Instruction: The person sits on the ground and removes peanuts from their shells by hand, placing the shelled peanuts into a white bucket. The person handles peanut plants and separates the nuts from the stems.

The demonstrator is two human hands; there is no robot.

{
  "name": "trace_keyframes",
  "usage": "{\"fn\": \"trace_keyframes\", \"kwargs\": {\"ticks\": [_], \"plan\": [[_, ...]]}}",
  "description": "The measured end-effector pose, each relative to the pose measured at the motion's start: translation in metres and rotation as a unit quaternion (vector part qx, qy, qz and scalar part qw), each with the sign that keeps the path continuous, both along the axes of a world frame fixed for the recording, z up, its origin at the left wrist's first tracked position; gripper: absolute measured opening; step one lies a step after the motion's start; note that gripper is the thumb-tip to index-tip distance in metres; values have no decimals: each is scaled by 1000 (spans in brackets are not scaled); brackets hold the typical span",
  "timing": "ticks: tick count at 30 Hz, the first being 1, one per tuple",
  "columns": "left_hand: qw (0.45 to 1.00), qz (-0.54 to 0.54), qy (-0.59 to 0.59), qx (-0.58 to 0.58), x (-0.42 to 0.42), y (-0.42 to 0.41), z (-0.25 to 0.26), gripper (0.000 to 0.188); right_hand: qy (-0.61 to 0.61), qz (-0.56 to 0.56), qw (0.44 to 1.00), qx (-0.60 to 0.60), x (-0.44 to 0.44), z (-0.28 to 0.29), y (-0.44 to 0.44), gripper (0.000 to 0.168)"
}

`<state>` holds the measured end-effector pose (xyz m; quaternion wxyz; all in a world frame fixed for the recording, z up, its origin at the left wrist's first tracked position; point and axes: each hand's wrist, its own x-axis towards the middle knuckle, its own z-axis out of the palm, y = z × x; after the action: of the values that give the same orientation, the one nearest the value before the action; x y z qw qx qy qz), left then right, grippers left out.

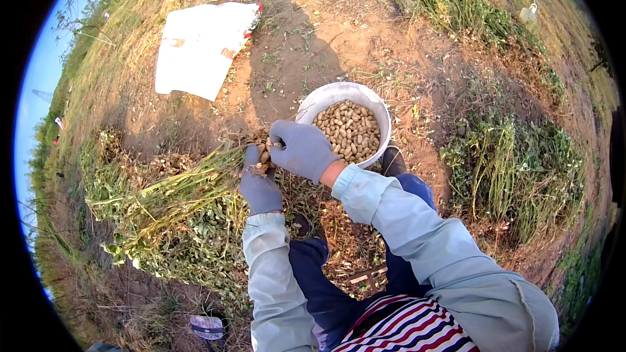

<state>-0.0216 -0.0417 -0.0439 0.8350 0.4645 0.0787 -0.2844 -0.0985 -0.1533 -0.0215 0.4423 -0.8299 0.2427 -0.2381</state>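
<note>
Both my hands wear grey gloves. My left hand grips the root end of a bunch of peanut plants, whose stems stretch out to the left. Peanut pods cluster between my hands at the roots. My right hand is closed at these pods with thumb and fingers pinched; part of its grip is hidden. Just beyond it stands a white bucket partly filled with unshelled peanuts. The right hand covers the bucket's near left edge.
A white sack lies flat on the soil ahead to the left. Heaps of pulled peanut plants lie at left, at right and far right. My shoe is beside the bucket. A patterned item lies at the lower left.
</note>
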Motion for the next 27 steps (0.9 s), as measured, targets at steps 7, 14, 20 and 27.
{"fn": "trace_keyframes", "kwargs": {"ticks": [7, 14, 20, 27], "plan": [[995, -27, -70, 70, -2, 1, -6, 23, 51, 11, 996, -68, 0, 1, -2, 13], [999, 36, 12, 40, 8, -1, -2, 18, 70, -46, 975, -205, -11, -6, -23, 16], [997, 49, 14, 65, 0, -8, 10, 21, -22, 22, 998, 63, -9, 8, -15, 32], [997, -53, -11, 59, 4, 0, -5, 20, 16, 42, 998, 51, 4, -13, -5, 36]]}}
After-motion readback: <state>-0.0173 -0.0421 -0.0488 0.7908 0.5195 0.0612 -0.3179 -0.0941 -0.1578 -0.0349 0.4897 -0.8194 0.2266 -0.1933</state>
